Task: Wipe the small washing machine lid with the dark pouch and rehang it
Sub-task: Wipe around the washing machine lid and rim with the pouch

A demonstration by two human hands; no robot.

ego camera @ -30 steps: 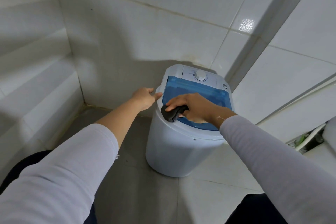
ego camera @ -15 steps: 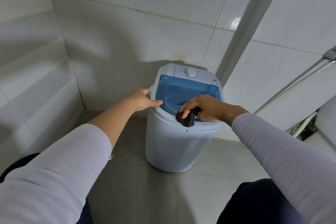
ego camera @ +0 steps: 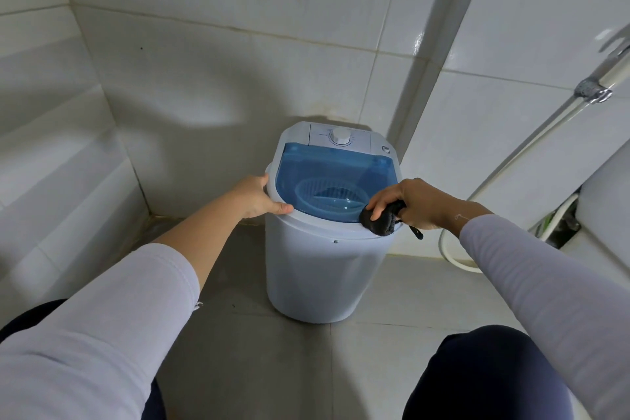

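Note:
A small white washing machine (ego camera: 324,269) stands on the floor in a tiled corner, its translucent blue lid (ego camera: 324,167) down. My right hand (ego camera: 417,203) is shut on the dark pouch (ego camera: 378,220) and presses it onto the white rim at the lid's front right edge; a short strap dangles below my fingers. My left hand (ego camera: 259,198) grips the machine's left rim, thumb lying along the front edge beside the lid.
A white dial (ego camera: 340,137) sits on the control panel behind the lid. A metal hose and sprayer (ego camera: 579,95) run down the right wall. A white fixture (ego camera: 606,201) stands at the right edge. My knees are low in view.
My right hand has slid the pouch along the lid's front edge from left to right. My left hand has stayed on the left rim. The view has pulled back a little.

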